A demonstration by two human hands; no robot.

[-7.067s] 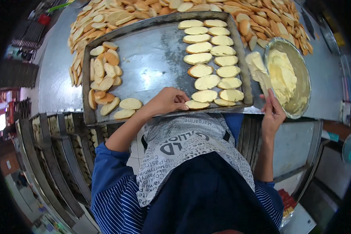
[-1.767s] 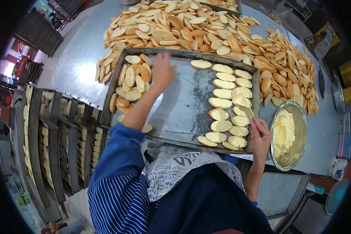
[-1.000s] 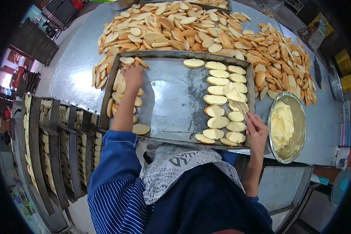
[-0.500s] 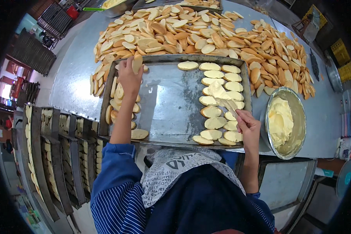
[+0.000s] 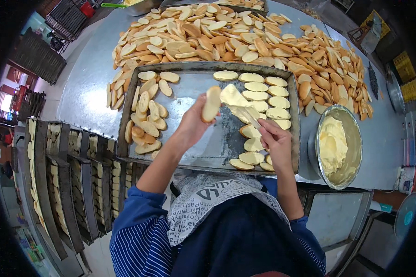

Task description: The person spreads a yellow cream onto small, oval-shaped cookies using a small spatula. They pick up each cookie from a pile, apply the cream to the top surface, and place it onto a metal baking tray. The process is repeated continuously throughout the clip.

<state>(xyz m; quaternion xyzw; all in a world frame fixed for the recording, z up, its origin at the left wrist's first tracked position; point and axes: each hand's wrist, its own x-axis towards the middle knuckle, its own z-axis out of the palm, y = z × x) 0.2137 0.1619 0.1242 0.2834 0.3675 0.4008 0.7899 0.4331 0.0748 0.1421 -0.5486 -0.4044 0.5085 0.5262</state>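
Note:
Over the middle of a metal baking tray [image 5: 189, 87], my left hand [image 5: 192, 121] grips a bread slice [image 5: 211, 104], its pale cut face showing. My right hand [image 5: 276, 141] is closed on the handle of a spatula [image 5: 250, 115], whose blade carries a lump of pale yellow cream [image 5: 232, 96]. The cream sits just right of the held slice; whether they touch I cannot tell. On the tray's right side lie rows of cream-coated slices [image 5: 253, 145]. Plain bread slices [image 5: 145, 111] lie loosely along its left side.
A big heap of bread slices [image 5: 208, 39] covers the table [image 5: 90, 87] beyond the tray. At the right stands a metal bowl of cream [image 5: 335, 147]. Stacked trays of bread [image 5: 74, 184] stand at the lower left, and another tray [image 5: 337, 214] sits below the table edge at the right.
My left hand has come from the tray's far left corner toward its middle with the bread slice. The cream-loaded spatula has moved left and slightly away to meet it.

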